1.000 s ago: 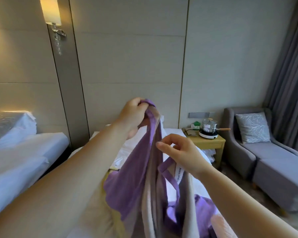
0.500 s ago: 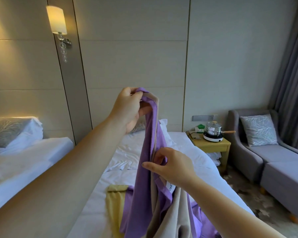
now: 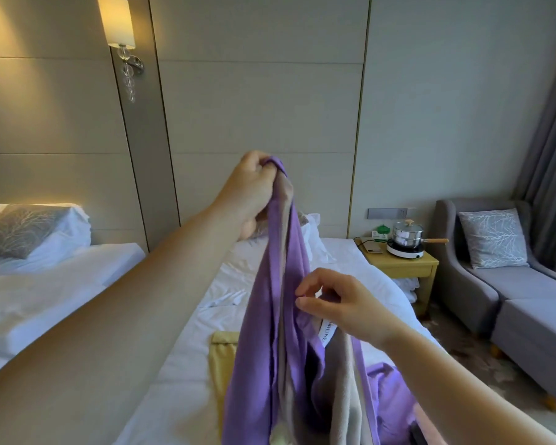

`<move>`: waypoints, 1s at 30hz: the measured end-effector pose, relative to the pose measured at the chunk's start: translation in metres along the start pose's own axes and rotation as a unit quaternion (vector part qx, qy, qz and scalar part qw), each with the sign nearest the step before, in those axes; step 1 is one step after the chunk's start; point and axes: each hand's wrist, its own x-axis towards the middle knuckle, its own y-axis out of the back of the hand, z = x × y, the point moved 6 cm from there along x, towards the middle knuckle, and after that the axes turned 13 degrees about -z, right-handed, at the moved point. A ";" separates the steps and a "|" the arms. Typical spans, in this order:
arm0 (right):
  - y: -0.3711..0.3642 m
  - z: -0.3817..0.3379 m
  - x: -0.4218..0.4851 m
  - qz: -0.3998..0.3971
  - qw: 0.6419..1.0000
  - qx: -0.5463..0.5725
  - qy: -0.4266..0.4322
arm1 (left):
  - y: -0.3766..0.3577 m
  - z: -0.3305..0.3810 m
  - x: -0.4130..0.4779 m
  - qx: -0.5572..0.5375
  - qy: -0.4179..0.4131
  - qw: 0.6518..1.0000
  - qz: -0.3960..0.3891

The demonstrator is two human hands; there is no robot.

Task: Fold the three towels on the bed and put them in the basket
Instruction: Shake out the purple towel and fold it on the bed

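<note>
**Purple towel held up over the bed**

Purple on one side and grey on the other, the towel hangs long and bunched in the air above the white bed. The left hand is up high, and its fingers are closed tight round the top end of the towel. The right hand is lower down, at the right edge of the towel, with curled fingers and the thumb by the cloth. I cannot tell if it pinches the towel or only touches it. A white label with letters hangs from the towel just under that hand.

A yellow towel lies flat on the bed, partly behind the purple one. More purple cloth lies in a heap on the bed, low on the right. Beside the bed stands a small yellow table with a shiny pot on it. A grey chair with a cushion is to its right. A lamp glows on the wall.
</note>
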 end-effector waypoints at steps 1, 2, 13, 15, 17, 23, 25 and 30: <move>-0.008 -0.001 0.000 0.001 1.000 -0.016 0.010 | -0.006 0.000 -0.001 -0.017 -0.001 1.000 -0.007; -0.015 0.001 0.001 0.019 0.997 -0.074 0.002 | -0.009 0.001 -0.001 -0.032 -0.004 0.999 -0.011; -0.014 0.026 0.000 0.167 0.938 -0.289 -0.090 | 0.020 0.007 0.007 -0.034 -0.032 0.997 0.064; -0.003 0.027 -0.003 0.146 0.977 -0.130 -0.083 | 0.050 -0.003 0.012 0.032 -0.028 0.992 0.123; 0.005 0.020 -0.004 0.123 0.990 0.044 -0.051 | 0.076 -0.019 0.010 0.140 0.006 0.979 0.150; 0.017 -0.003 0.008 0.066 0.990 0.121 -0.041 | 0.001 -0.057 -0.042 0.371 -0.144 0.899 -0.181; 0.020 -0.009 0.007 0.059 0.987 0.145 -0.042 | -0.029 -0.083 -0.064 0.249 -0.075 0.914 -0.312; 0.030 -0.004 -0.011 0.031 0.992 0.057 -0.107 | -0.036 -0.105 -0.055 0.242 -0.069 0.931 -0.265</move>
